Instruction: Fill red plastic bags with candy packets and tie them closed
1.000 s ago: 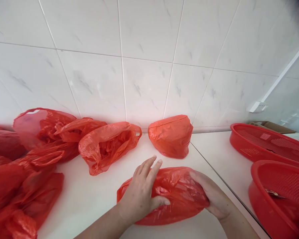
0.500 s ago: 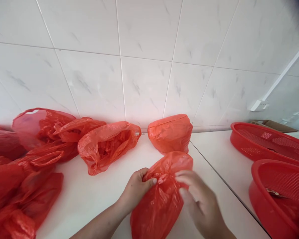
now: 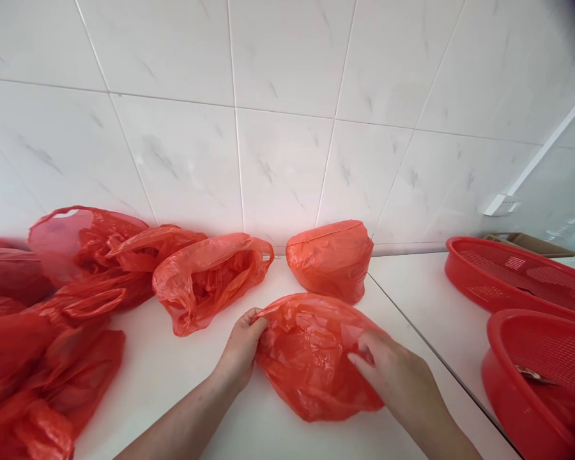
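A thin red plastic bag (image 3: 311, 364) is spread wide between my hands over the white table, its mouth facing up and toward me. At its left rim, my left hand (image 3: 242, 342) pinches the film between thumb and fingers. My right hand (image 3: 388, 367) is at the right side of the mouth, its thumb curled in over the inside and its fingers curled at the film; some fingertips are hidden. Just behind stands a filled-looking red bag (image 3: 330, 259) with a folded top edge, close to the wall.
To the left, another open red bag (image 3: 211, 275) lies beside a heap of crumpled red bags (image 3: 52, 358). On the right are two red perforated baskets, the nearer basket (image 3: 498, 358) and the farther basket (image 3: 464, 268). White tiled wall (image 3: 287, 166) rises behind the table.
The bag has gone from gathered and narrow to pulled open sideways. My left hand has moved left with its rim, and my right hand has moved slightly right and closed on the film.
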Motion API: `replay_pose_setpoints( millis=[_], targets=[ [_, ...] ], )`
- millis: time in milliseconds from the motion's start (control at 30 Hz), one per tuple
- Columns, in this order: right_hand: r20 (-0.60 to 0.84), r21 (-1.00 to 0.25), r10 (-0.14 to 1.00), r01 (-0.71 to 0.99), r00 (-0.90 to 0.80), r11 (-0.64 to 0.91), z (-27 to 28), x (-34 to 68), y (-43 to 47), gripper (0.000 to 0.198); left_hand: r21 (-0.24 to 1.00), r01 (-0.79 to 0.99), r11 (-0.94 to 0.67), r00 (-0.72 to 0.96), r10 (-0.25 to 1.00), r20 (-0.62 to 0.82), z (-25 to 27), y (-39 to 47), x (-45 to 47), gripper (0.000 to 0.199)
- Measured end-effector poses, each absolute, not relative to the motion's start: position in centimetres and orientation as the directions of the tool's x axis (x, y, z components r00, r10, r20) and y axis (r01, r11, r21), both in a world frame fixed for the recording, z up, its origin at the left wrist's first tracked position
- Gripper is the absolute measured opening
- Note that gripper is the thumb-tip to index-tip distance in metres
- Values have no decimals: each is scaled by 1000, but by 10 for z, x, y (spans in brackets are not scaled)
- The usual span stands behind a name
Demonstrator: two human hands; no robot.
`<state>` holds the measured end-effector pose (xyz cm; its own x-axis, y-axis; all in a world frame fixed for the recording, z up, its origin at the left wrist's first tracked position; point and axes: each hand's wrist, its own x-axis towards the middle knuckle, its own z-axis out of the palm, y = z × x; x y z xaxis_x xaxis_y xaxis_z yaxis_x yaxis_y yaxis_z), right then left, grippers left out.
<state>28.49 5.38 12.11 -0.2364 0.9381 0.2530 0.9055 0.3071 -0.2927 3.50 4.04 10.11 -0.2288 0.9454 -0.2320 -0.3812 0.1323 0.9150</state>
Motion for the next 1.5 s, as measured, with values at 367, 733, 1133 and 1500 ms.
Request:
replay_pose_setpoints(
  millis=[367, 733, 1133, 1500],
  targets=[
    [32, -359, 920, 855, -390, 375, 83, 242, 48, 57, 912, -353, 209, -100, 961, -258, 104, 32, 52, 30],
    [-17, -317, 852, 811, -523, 492, 71, 243, 54, 56, 205, 631, -748, 620, 645, 447, 136, -3, 73, 26],
    [-67, -667, 893, 685, -445, 292, 102, 266, 55, 59, 388, 823, -415, 159, 824, 543, 92, 25, 36, 37],
    [489, -635, 819, 521, -301, 571, 140, 287, 34, 19, 750, 630, -200, -56, 952, 301, 74, 39, 37, 65]
  ],
)
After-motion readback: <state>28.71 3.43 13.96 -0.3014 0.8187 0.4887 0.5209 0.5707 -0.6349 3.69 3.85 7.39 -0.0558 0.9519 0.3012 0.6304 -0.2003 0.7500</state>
